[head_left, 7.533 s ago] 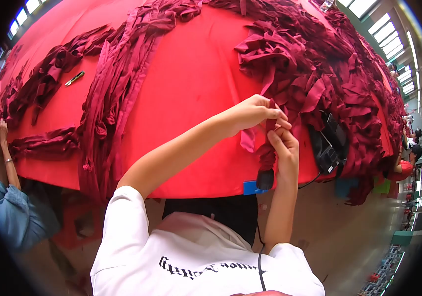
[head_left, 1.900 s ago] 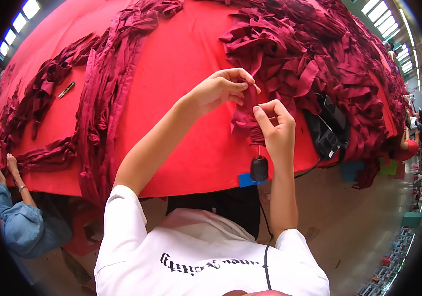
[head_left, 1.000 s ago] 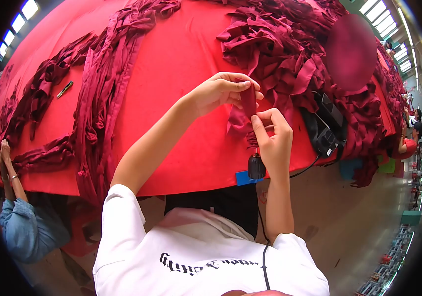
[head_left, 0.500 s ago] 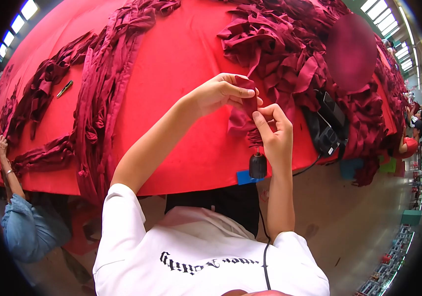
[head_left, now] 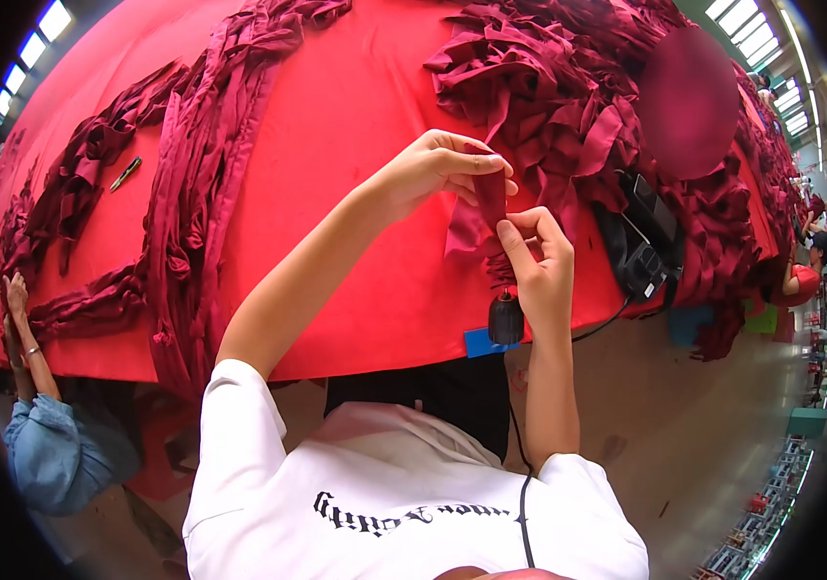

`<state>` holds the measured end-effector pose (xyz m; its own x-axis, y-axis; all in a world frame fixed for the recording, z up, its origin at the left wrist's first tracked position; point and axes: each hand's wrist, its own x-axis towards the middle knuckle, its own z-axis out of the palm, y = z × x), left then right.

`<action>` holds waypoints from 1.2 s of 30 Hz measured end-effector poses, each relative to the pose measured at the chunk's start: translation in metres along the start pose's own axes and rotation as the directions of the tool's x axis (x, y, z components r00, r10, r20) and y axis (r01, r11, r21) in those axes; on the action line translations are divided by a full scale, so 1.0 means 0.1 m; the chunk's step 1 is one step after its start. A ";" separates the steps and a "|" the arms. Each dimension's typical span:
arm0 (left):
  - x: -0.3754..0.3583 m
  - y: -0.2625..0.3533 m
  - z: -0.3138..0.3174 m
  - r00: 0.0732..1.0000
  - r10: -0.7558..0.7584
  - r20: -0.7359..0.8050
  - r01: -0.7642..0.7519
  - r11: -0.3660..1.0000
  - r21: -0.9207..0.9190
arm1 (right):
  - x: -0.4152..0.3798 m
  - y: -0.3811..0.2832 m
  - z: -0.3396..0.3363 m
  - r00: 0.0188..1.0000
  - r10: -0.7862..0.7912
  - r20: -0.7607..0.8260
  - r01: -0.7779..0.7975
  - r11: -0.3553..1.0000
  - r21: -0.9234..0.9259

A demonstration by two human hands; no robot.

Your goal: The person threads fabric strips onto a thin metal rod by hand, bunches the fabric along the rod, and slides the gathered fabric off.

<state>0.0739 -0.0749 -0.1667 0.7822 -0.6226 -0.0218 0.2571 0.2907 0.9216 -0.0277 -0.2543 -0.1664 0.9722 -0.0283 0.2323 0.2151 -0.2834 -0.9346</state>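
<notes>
A dark red fabric strip (head_left: 492, 195) is stretched between my two hands over the red-covered table. My left hand (head_left: 452, 167) pinches its upper end between thumb and fingers. Lower and to the right, my right hand (head_left: 535, 249) pinches the strip's edge. Beneath the fingers, the fabric is gathered in tight folds just above a black cylindrical tool head (head_left: 505, 319), which stands at the table's front edge. A blue piece (head_left: 487, 342) lies beside that tool head.
Heaps of dark red strips (head_left: 554, 92) cover the back right; long strips (head_left: 206, 174) run down the left. A black device (head_left: 648, 271) with a cable lies right. Small snips (head_left: 126, 174) lie left. A co-worker's hands (head_left: 17, 300) touch fabric at far left; other people are far right.
My left hand has moved slightly up, drawing the strip longer between my hands. My right hand has barely moved. The co-worker's hands and arms at far left have shifted.
</notes>
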 end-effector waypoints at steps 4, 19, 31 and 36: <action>-0.01 0.00 0.07 0.999 0.026 -0.040 -0.026 1.000 0.017 | -0.03 0.04 -0.01 0.999 0.044 0.023 -0.045 0.998 0.037; 0.01 -0.10 0.28 0.998 -0.064 0.001 0.064 0.997 0.036 | -0.22 0.05 -0.02 1.000 0.012 -0.008 -0.012 1.000 -0.004; -0.01 0.09 -0.04 0.999 -0.041 -0.021 0.044 0.981 0.187 | -0.12 0.05 -0.16 0.985 0.140 0.101 -0.137 0.990 -0.032; -0.02 0.10 -0.01 0.996 -0.011 -0.093 0.030 0.978 0.209 | 0.20 0.04 -0.19 0.988 0.081 0.129 -0.083 0.997 0.009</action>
<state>0.0754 -0.0697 -0.1577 0.8290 -0.5551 -0.0676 0.1563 0.1140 0.9811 -0.0096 -0.2745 -0.1601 0.9903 0.0724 0.1190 0.1344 -0.2716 -0.9530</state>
